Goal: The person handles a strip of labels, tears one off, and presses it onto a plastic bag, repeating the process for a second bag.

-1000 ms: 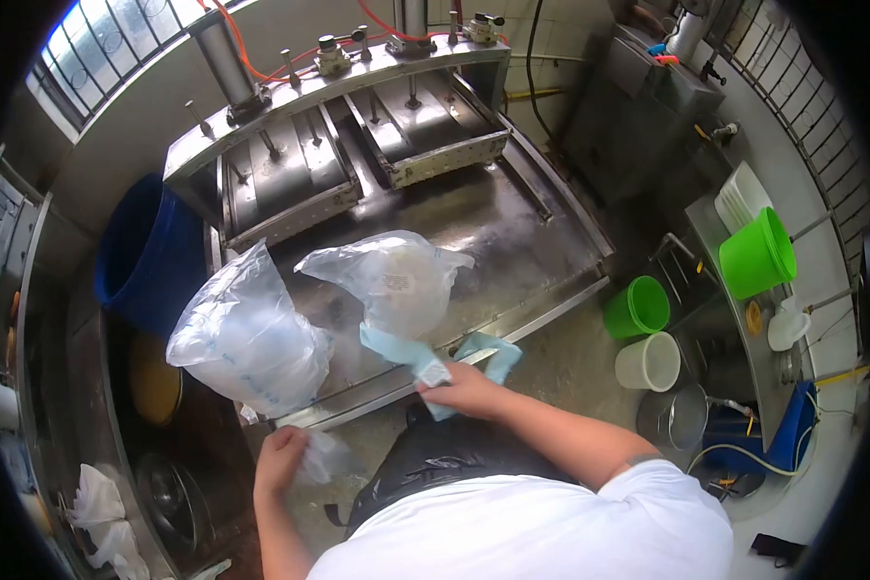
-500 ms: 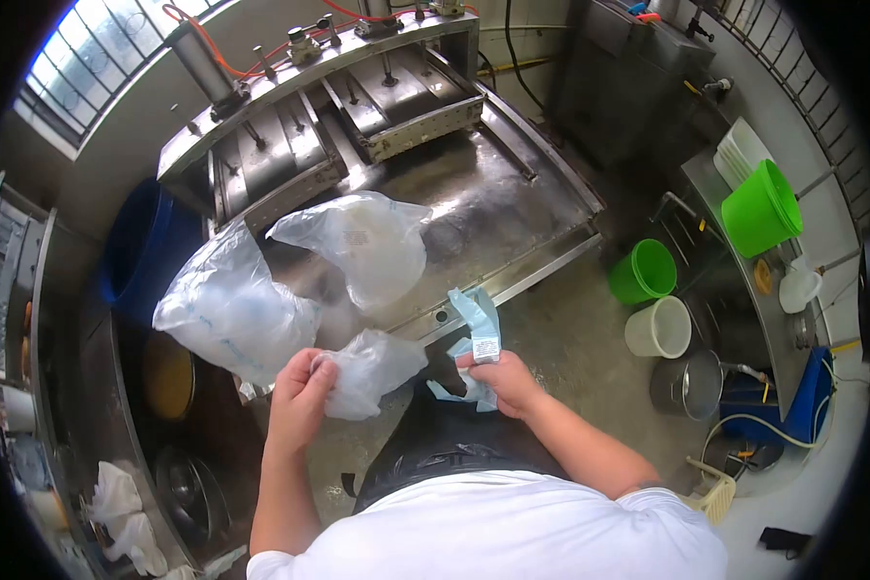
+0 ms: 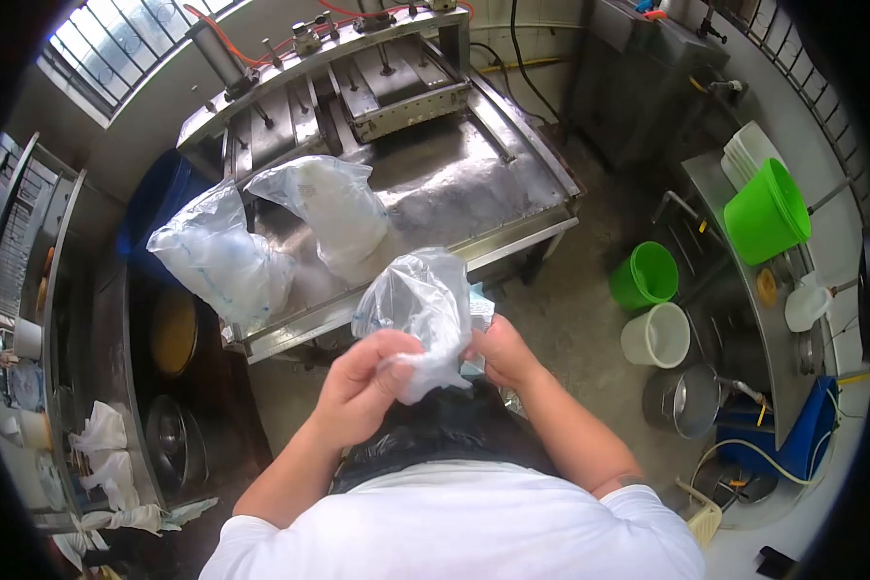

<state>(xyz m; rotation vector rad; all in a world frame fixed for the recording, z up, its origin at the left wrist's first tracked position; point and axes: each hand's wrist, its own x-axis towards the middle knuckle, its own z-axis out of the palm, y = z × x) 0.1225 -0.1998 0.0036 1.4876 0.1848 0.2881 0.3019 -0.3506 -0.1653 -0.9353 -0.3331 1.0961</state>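
My left hand [image 3: 360,385] pinches the gathered edge of a clear plastic bag [image 3: 418,300], raised in front of my body. The bag's crumpled body spreads up and right, close against my other hand. My right hand [image 3: 505,354] is closed around a pale blue plastic wrapper [image 3: 480,307], most of which is hidden behind the clear bag. Beyond my hands, a filled clear bag [image 3: 224,259] slumps at the left end of the steel press table [image 3: 459,193]. Beside it rests a second filled bag [image 3: 331,208] with whitish contents.
Metal press plates [image 3: 411,111] stand at the table's back. On the right are a green bucket [image 3: 645,275], a white bucket [image 3: 655,335] and a metal pot [image 3: 683,400]. A blue barrel [image 3: 155,217] stands left, near a tub of yellowish contents [image 3: 174,333].
My left hand has brought the clear bag rightward and up, over to my right hand. The blue wrapper, spread in view before, is now mostly covered. The camera view has shifted slightly.
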